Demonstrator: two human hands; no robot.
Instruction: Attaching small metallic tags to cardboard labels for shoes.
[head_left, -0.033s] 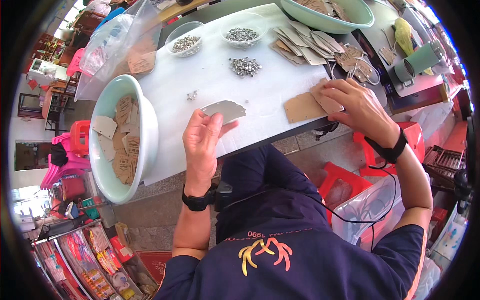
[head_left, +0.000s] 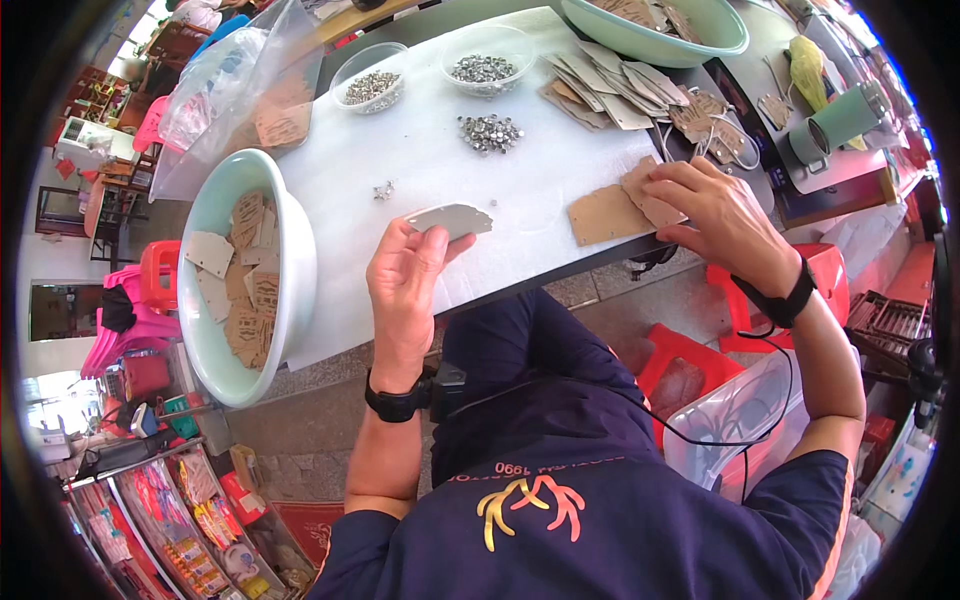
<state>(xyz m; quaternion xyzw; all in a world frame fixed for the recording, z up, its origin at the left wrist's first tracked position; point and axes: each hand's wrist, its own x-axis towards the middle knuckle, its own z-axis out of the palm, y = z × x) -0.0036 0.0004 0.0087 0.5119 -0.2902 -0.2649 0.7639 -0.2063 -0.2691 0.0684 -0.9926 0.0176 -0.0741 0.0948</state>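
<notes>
My left hand (head_left: 405, 285) holds a flat grey card piece (head_left: 452, 218) with a notched edge, pinched by thumb and fingers just above the white table cover (head_left: 520, 180). My right hand (head_left: 715, 215) grips a brown cardboard tag (head_left: 648, 196) at the table's near right edge. This tag overlaps a larger brown cardboard rectangle (head_left: 598, 216). A loose heap of small metal eyelets (head_left: 490, 132) lies on the cover beyond both hands. A few more eyelets (head_left: 383, 190) lie to the left of it.
A pale green basin (head_left: 300, 270) with several cardboard tags sits at the table's left end. Two clear bowls of eyelets (head_left: 368, 85) (head_left: 485, 68), a fan of grey and brown cards (head_left: 610, 90), another green basin (head_left: 655, 40) and a plastic bag (head_left: 240, 90) stand farther back. Red stools (head_left: 700, 360) are below.
</notes>
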